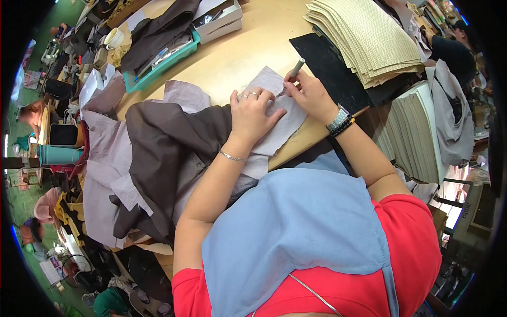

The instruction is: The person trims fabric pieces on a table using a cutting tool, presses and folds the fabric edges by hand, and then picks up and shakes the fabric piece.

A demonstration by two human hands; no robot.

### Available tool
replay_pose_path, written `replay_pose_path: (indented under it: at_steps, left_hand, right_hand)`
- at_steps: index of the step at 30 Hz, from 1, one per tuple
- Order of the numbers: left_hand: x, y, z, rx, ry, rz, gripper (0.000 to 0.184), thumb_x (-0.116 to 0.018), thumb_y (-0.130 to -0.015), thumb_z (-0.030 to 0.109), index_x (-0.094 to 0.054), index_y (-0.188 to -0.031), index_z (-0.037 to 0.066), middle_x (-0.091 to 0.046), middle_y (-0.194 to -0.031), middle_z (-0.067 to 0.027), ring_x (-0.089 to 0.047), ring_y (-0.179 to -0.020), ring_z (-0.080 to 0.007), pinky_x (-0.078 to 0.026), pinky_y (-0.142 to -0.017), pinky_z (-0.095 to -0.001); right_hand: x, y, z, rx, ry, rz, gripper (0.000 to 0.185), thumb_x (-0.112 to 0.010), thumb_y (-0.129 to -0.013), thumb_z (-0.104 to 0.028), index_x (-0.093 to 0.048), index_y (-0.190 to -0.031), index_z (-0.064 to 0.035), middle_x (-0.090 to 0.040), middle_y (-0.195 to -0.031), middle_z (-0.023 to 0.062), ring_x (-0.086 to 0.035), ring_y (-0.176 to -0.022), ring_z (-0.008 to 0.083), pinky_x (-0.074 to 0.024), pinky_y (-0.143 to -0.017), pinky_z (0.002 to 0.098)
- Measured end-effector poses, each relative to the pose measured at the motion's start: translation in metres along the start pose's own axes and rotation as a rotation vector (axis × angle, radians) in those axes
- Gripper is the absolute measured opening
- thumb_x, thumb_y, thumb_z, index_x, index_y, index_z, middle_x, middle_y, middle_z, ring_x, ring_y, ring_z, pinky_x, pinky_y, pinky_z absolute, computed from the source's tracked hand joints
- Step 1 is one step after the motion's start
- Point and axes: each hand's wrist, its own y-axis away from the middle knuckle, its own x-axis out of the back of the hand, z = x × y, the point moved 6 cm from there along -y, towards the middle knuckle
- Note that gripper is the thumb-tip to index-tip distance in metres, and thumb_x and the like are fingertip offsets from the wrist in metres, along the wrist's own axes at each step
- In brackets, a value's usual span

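Pale lilac-grey, fabric-like sheet (269, 79) lies on the smooth tan tabletop (253, 47) beneath both hands. Right hand (312, 98) pinches a slim grey cylindrical pen (298, 67). Left hand (254, 115), fingers curved, thumb apart, rests on the sheet beside dark brown, leather-like material (158, 127).

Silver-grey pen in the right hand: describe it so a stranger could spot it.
Start at the pale wooden tabletop, then find the lilac-grey sheet at its near edge. Over that sheet, the right hand holds a cylindrical silver-grey pen. Its tilted, rigid barrel sets it apart from the flat black sheet beside it.
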Motion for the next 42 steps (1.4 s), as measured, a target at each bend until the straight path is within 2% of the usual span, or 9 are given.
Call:
replay_pose_path:
  at_steps: [8,13,20,32,40,42]
  left_hand:
    - [0.001,0.001,0.003,-0.043,0.008,0.018,0.032,-0.079,-0.074,0.042,-0.069,-0.092,0.019,-0.065,-0.096,-0.0001,-0.064,-0.091,-0.0228,-0.036,-0.101,-0.0589]
    - [0.0,0.001,0.003,-0.048,-0.024,0.013,0.033,-0.078,-0.075,0.046,-0.069,-0.091,0.019,-0.065,-0.097,0.0005,-0.064,-0.091,-0.0225,-0.039,-0.099,-0.0574]
    - [-0.002,0.002,0.003,-0.07,-0.037,0.001,0.03,-0.076,-0.077,0.045,-0.07,-0.093,0.02,-0.065,-0.098,0.0,-0.064,-0.09,-0.0225,-0.039,-0.099,-0.0569]
    - [-0.002,0.003,0.005,-0.112,-0.051,0.013,0.03,-0.073,-0.081,0.042,-0.072,-0.104,0.023,-0.065,-0.099,-0.0028,-0.064,-0.089,-0.0236,-0.038,-0.1,-0.0552]
    - [-0.004,0.002,0.006,-0.112,-0.063,-0.027,0.035,-0.072,-0.083,0.041,-0.07,-0.114,0.024,-0.063,-0.103,-0.0054,-0.062,-0.094,-0.0247,-0.036,-0.102,-0.0554]
    - [-0.004,0.002,0.006,-0.112,-0.064,-0.032,0.035,-0.072,-0.083,0.04,-0.07,-0.114,0.024,-0.063,-0.103,-0.0055,-0.062,-0.095,-0.0248,-0.036,-0.102,-0.0555]
  right_hand:
    - [-0.003,0.006,-0.004,0.039,-0.043,-0.053,0.017,-0.065,-0.093,-0.013,-0.059,-0.105,-0.0025,-0.071,-0.086,0.0158,-0.072,-0.079,0.0281,-0.0576,-0.07,0.0354]
    - [-0.006,0.005,-0.007,0.029,-0.071,-0.096,0.018,-0.066,-0.093,-0.013,-0.059,-0.105,-0.0022,-0.071,-0.087,0.0167,-0.073,-0.08,0.0284,-0.0578,-0.071,0.0353]
    - [-0.005,0.004,-0.012,0.077,0.003,-0.084,0.016,-0.066,-0.091,-0.012,-0.059,-0.102,-0.0019,-0.07,-0.082,0.0171,-0.072,-0.076,0.0305,-0.0564,-0.068,0.0364]
    - [0.012,-0.006,-0.002,0.061,0.085,-0.042,0.014,-0.063,-0.092,-0.01,-0.06,-0.101,-0.0013,-0.07,-0.085,0.0175,-0.071,-0.077,0.0324,-0.0555,-0.069,0.0373]
    - [0.014,-0.007,0.008,0.018,0.087,0.019,0.012,-0.062,-0.092,-0.01,-0.059,-0.099,-0.0019,-0.069,-0.085,0.0186,-0.071,-0.078,0.0329,-0.0553,-0.067,0.0377]
    - [0.016,-0.006,0.012,0.028,0.134,0.05,0.012,-0.063,-0.092,-0.009,-0.058,-0.1,-0.0012,-0.068,-0.082,0.0157,-0.071,-0.074,0.0269,-0.0554,-0.066,0.0347]
